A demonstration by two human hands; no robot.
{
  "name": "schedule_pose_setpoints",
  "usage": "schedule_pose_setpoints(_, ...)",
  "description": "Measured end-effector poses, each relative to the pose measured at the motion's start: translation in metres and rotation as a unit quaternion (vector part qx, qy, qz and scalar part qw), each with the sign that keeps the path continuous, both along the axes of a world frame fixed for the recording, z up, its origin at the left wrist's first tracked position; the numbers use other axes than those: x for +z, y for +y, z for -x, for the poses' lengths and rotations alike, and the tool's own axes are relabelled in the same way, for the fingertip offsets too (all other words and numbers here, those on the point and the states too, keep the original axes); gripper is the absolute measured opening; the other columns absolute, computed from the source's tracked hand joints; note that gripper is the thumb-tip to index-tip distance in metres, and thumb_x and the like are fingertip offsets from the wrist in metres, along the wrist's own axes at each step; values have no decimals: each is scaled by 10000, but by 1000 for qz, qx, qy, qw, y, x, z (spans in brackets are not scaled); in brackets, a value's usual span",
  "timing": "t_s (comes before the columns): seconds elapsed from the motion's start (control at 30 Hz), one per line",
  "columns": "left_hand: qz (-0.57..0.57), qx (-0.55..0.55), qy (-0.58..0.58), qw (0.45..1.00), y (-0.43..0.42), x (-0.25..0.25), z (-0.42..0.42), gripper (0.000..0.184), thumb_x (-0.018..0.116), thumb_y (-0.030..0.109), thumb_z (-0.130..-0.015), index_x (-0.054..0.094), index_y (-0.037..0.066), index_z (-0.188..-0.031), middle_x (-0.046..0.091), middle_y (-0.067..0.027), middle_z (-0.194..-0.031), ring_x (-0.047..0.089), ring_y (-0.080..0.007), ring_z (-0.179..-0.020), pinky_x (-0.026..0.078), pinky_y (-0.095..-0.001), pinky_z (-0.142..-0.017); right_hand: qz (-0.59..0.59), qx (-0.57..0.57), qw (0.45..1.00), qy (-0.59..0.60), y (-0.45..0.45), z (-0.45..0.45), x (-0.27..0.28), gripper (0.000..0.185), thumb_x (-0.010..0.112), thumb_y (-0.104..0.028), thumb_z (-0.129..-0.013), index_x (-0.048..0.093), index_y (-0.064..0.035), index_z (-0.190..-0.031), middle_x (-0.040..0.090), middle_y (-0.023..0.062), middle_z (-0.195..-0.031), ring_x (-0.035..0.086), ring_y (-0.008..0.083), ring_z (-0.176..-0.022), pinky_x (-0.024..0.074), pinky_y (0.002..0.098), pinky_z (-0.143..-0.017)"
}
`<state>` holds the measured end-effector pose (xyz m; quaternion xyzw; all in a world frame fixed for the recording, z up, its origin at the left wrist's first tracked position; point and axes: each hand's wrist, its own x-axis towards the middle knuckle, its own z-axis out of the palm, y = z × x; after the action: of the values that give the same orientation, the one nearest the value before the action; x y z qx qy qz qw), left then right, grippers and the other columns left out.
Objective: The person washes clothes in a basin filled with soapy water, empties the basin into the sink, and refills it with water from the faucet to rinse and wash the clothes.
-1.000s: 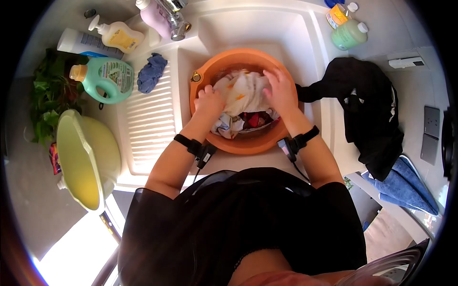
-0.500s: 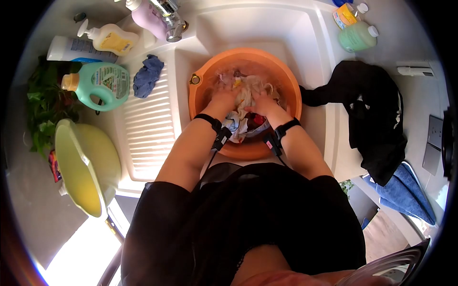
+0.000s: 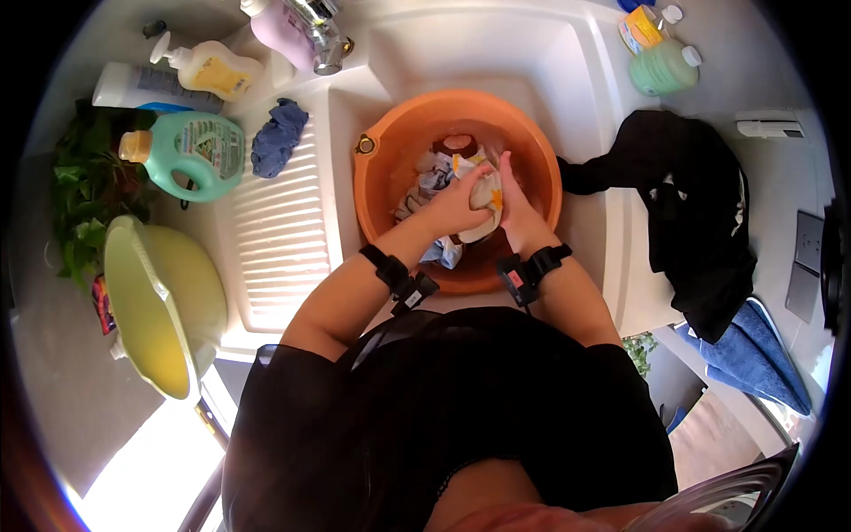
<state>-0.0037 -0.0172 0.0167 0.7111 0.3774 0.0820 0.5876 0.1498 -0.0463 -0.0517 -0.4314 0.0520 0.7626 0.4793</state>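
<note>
In the head view, an orange basin [image 3: 373, 208] holds water and a bunched heap of wet clothes [image 3: 434, 173]. My left hand [image 3: 459, 206] is closed over a white cloth with yellow marks [image 3: 486, 197], near the middle of the basin. Against the right side of the same cloth lies my right hand [image 3: 521, 213], pressing it towards the left; one digit points up and its other fingers are partly hidden. Below the cloth, a pale blue-grey piece [image 3: 448, 254] shows. A dark red-brown piece [image 3: 458, 144] lies at the far side.
The basin stands in a white sink [image 3: 479, 44] with a ribbed drainboard [image 3: 279, 257] on the left. A blue cloth [image 3: 278, 139], a green detergent jug [image 3: 199, 155] and a yellow-green tub [image 3: 191, 275] are at left. Black clothing [image 3: 691, 204] hangs over the right side.
Both hands were spread low among the clothes in the water. Now they are together around the white cloth, lifted higher. The heap has shifted, and more water shows on the right.
</note>
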Motion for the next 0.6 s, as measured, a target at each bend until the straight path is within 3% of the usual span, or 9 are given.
schedule_pose_setpoints(0.03, -3, 9, -25, 1000, -5, 1, 0, 759, 654, 142, -717, 323, 79, -1397, 511, -206, -1245, 531, -308, -1144, 420, -358, -971, -4, -13, 1000, -16, -5, 2, 6, 666, 400, -670, -881, 498, -125, -1251, 604, 93, -1136, 611, 238, -1012, 505, 388, -866)
schedule_pose_setpoints(0.1, -10, 39, -75, 996, -9, -1, -1, 665, 689, 171, -700, 422, 73, -1301, 562, -184, -1154, 568, -298, -1081, 449, -358, -928, 18, -28, 999, -43, -12, 10, 18, 598, 438, -624, -896, 510, -123, -1215, 606, 88, -1101, 615, 227, -998, 518, 377, -838)
schedule_pose_setpoints(0.3, -27, 80, -62, 995, -13, 20, 1, 537, 671, 146, -714, 468, 58, -1204, 617, -169, -993, 624, -265, -931, 499, -356, -821, -10, -32, 997, -67, -22, 19, 21, 436, 486, -467, -947, 563, -91, -1154, 627, 88, -1081, 639, 194, -950, 535, 351, -785)
schedule_pose_setpoints(0.4, 65, 113, -3, 992, -11, 19, -3, 477, 660, 121, -719, 495, 54, -1161, 619, -126, -963, 618, -212, -899, 504, -331, -789, -44, -31, 997, -61, -26, 20, 28, 338, 491, -363, -966, 539, -77, -1140, 614, 88, -1051, 627, 195, -939, 532, 347, -776)
schedule_pose_setpoints(0.5, 200, 109, -67, 971, -8, 14, -5, 429, 651, 97, -731, 517, 60, -1137, 611, -71, -917, 603, -150, -845, 502, -288, -749, -18, -39, 994, -99, -36, 13, 61, 289, 513, -307, -964, 531, -61, -1115, 605, 86, -1029, 618, 192, -926, 523, 333, -771)
schedule_pose_setpoints(0.6, 216, 68, -148, 963, -9, 26, -3, 441, 650, 81, -746, 513, 84, -1165, 594, -28, -901, 579, -100, -820, 491, -255, -732, 16, -36, 987, -159, -47, 4, 91, 293, 561, -305, -941, 533, -56, -1094, 599, 75, -1004, 604, 171, -902, 510, 310, -765)
